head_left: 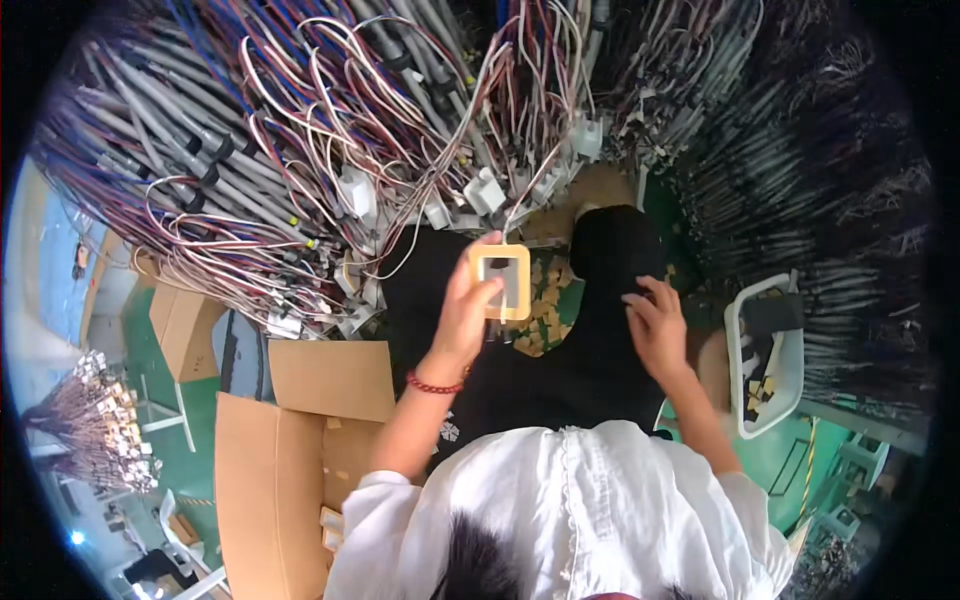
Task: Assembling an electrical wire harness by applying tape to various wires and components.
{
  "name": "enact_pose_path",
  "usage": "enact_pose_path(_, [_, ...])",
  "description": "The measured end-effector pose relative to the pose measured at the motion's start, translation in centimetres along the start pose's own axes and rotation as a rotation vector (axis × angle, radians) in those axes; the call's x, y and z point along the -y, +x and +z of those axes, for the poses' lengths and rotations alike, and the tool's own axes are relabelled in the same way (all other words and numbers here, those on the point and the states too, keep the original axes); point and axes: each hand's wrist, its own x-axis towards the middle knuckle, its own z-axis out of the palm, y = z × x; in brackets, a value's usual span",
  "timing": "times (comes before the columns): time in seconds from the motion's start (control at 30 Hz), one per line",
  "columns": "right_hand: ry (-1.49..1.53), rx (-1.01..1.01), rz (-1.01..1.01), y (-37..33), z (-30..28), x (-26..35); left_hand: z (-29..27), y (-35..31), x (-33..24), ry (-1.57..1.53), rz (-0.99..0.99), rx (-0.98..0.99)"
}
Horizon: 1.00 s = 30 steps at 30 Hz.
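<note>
My left hand (462, 315), with a red bead bracelet at the wrist, is closed on a small rectangular piece with a yellow frame (524, 285) and a pale grey middle. The thumb lies across its face, and the other fingers are behind it. A thin cable runs up from its top toward the hanging bundles, and short dark ends stick out below. My right hand (657, 325) holds nothing; its fingers are apart and slightly bent, over my dark-clothed right leg.
Thick bundles of grey, red, white and blue cables (330, 110) with white connectors hang ahead. An open cardboard box (265, 490) stands at my left. A white basket (735, 350) with small pieces is at my right. Many yellow bits (545, 320) lie on the floor between my legs.
</note>
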Motion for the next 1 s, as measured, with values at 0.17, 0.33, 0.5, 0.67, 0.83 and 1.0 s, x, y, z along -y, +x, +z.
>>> enact_pose_path(0.17, [-0.079, 0.018, 0.066, -1.3, 1.1, 0.9, 3.2, -0.5, 1.3, -0.429, -0.182, 0.132])
enact_pose_path(0.33, [-0.026, -0.079, -0.019, 0.7, -2.1, 4.8, 5.1, -1.1, 1.4, -0.353, -0.095, 0.106])
enact_pose_path(0.5, [1.296, 0.455, 0.682, 1.4, -0.7, 7.1, 5.8, -1.3, 2.0, -0.014, 0.15, 0.162])
enact_pose_path(0.67, [1.429, 0.51, 0.632, 2.1, -0.4, 9.1, 5.9, -1.6, 1.7, 0.023, 0.222, 0.134])
enact_pose_path(0.83, [1.328, 0.387, 0.46, 0.8, 1.6, 9.9, 6.1, -1.8, 2.0, -0.542, -0.081, -0.017])
enact_pose_path(1.0, [0.816, 0.218, 0.108, 1.2, 2.2, 9.9, 5.5, -1.6, 2.6, -0.683, -0.236, -0.083])
